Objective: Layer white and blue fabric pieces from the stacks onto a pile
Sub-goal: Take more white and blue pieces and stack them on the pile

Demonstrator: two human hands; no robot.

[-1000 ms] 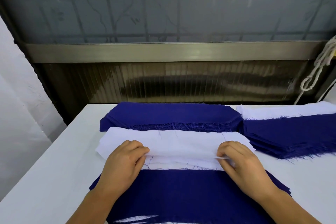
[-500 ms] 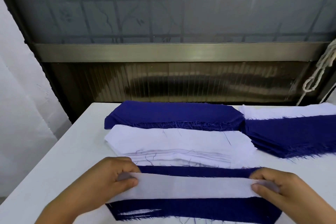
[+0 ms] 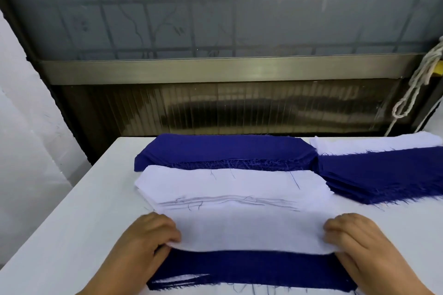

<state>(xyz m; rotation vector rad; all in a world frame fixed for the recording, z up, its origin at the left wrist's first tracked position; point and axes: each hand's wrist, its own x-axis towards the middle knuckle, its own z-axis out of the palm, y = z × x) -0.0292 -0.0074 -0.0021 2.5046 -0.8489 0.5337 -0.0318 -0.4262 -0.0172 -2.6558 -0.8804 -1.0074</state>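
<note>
A single white fabric piece point(image 3: 249, 232) is stretched between my hands above the near pile. My left hand point(image 3: 146, 244) pinches its left end and my right hand point(image 3: 354, 244) pinches its right end. Under it lies the pile, topped with blue fabric point(image 3: 251, 270), with a white layer showing at its lower left edge. Just behind is the stack of white pieces point(image 3: 230, 187), and behind that the stack of blue pieces point(image 3: 223, 148).
The white table point(image 3: 72, 223) drops off at its left edge. A second fanned pile of blue and white fabric point(image 3: 383, 175) lies at the right. A dark window wall stands behind the table, and a white rope point(image 3: 417, 84) hangs at the far right.
My hands lifted one white piece off the white stack and drew it toward me over the blue-topped pile. It now hangs spread wider and lower across the pile.
</note>
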